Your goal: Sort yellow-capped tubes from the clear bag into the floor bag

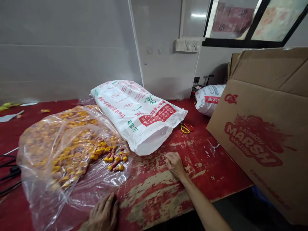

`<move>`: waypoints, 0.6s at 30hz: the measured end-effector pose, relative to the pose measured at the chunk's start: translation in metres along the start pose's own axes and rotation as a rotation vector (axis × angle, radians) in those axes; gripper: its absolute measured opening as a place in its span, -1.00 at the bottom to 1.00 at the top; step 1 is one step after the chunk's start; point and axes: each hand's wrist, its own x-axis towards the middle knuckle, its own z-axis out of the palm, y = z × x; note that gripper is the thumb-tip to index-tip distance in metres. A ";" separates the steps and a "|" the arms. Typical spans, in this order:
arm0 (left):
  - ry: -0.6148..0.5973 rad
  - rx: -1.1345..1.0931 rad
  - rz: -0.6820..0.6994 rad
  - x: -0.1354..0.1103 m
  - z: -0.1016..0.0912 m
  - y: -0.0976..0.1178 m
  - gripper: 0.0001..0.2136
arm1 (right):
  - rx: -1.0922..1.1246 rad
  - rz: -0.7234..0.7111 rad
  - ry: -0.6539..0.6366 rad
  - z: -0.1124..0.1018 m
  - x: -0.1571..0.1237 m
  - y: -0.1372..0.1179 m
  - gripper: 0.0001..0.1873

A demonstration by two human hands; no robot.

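Observation:
My left hand (102, 213) lies flat at the table's front edge, fingers stretched out, against the near side of a clear plastic bag (40, 195). Inside the bag are many small pink pieces with yellow caps (72, 160), several bunched near its mouth. My right hand (175, 165) rests on the worn red tabletop, its fingers curled in and nothing showing in them. Just beyond it, a white woven sack (134, 106) with red and green print lies on its side, open end facing me. Yellow- and red-handled scissors (187, 128) lie right of the sack.
A large cardboard box (260, 128) with red marshmallow print stands at the right. Behind it, a second white sack (209, 99) sits near the wall. Black cables (9, 173) lie at the left edge. Wall switches (188, 46) are above the red table (204, 166).

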 end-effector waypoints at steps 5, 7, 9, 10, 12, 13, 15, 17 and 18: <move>-0.025 0.002 0.019 0.003 -0.004 0.002 -0.67 | 0.266 0.248 0.339 -0.018 0.010 0.026 -0.61; -0.045 -0.003 0.000 0.002 -0.004 0.002 -0.67 | 0.324 0.303 0.392 -0.020 0.013 0.033 -0.59; -0.076 -0.009 -0.029 0.002 -0.004 0.001 -0.67 | 0.328 0.331 0.398 -0.018 0.012 0.034 -0.60; -0.088 -0.012 -0.042 0.002 -0.003 0.001 -0.67 | 0.310 0.336 0.389 -0.017 0.011 0.032 -0.62; -0.110 -0.021 -0.061 0.004 -0.002 0.002 -0.67 | 0.235 0.330 0.358 -0.013 0.009 0.028 -0.67; -0.120 -0.028 -0.069 0.005 -0.002 0.003 -0.67 | 0.184 0.319 0.335 -0.011 0.008 0.026 -0.69; -0.141 -0.044 -0.089 0.007 -0.003 0.005 -0.68 | 0.071 0.283 0.268 -0.009 0.006 0.022 -0.70; -0.163 -0.061 -0.110 0.008 -0.006 0.005 -0.68 | -0.042 0.242 0.172 -0.008 0.007 0.021 -0.66; -0.168 -0.069 -0.118 0.007 -0.008 0.004 -0.69 | -0.096 0.223 0.119 -0.008 0.007 0.021 -0.63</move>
